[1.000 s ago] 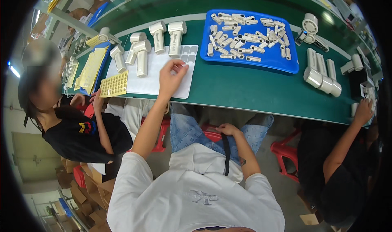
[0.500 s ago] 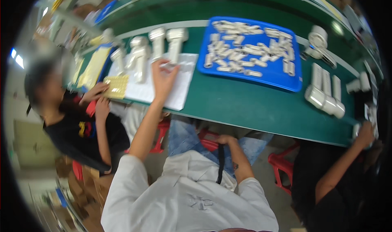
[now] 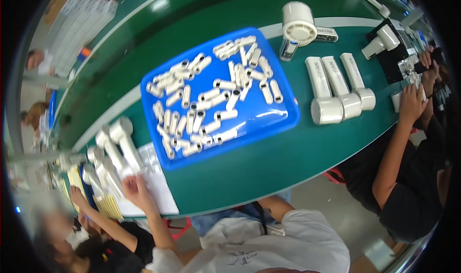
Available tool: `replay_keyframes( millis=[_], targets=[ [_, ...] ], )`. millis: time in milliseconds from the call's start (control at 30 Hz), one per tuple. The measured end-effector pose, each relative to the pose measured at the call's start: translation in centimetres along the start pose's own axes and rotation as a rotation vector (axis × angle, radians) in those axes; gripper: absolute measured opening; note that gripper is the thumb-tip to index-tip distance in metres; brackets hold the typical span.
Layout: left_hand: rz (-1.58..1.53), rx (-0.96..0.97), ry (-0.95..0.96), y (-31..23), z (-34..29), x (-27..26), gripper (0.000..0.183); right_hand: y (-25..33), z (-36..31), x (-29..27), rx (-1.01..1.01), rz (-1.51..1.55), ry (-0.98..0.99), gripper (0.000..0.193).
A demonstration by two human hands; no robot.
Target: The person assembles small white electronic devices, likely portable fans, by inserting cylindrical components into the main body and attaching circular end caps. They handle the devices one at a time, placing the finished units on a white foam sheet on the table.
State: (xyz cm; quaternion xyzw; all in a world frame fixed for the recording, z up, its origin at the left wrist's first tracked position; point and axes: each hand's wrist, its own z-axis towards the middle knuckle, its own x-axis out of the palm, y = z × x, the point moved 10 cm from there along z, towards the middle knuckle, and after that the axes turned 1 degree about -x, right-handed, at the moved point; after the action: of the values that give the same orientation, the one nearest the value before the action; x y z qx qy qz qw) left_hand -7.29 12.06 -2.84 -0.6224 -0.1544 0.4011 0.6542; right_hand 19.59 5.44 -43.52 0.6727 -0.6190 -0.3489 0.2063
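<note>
My left hand (image 3: 137,191) is over the white paper sheets (image 3: 165,196) at the table's left part, fingers loosely curled and apart. Just beyond it is the handle end of a white hammer-shaped plastic device (image 3: 127,145); the blur hides whether they touch. More such devices, each a round head on a long handle, lie to its left, among them one white device (image 3: 109,150). My right forearm (image 3: 274,208) reaches down at the table's front edge, and the hand itself is hidden.
A blue tray (image 3: 288,121) with many small white plastic parts stands mid-table. Right of it, three white devices (image 3: 329,109) lie side by side, and a larger round-headed one (image 3: 298,25) stands behind. One co-worker's arm (image 3: 103,220) is at the left; another's hand (image 3: 412,102) works at the right.
My view has swung to the right, so the tray and right-hand devices sit more centrally. My left hand stays near the devices on the paper. My right hand has passed out of sight.
</note>
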Motion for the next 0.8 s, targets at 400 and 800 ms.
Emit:
replay_keyframes(
  millis=[400, 800],
  targets=[
    [-0.019, 0.066, 0.085, -0.3, 0.2, 1.2, 0.009, -4.2, -4.5, -3.4, 0.186, 0.029, -0.152, 0.059],
    [0.383, 0.282, 0.201, -3.2, -0.3, 4.2, 0.033, -2.1, -9.6, -2.6, 0.11, -0.093, -0.336, 0.079]
  ],
)
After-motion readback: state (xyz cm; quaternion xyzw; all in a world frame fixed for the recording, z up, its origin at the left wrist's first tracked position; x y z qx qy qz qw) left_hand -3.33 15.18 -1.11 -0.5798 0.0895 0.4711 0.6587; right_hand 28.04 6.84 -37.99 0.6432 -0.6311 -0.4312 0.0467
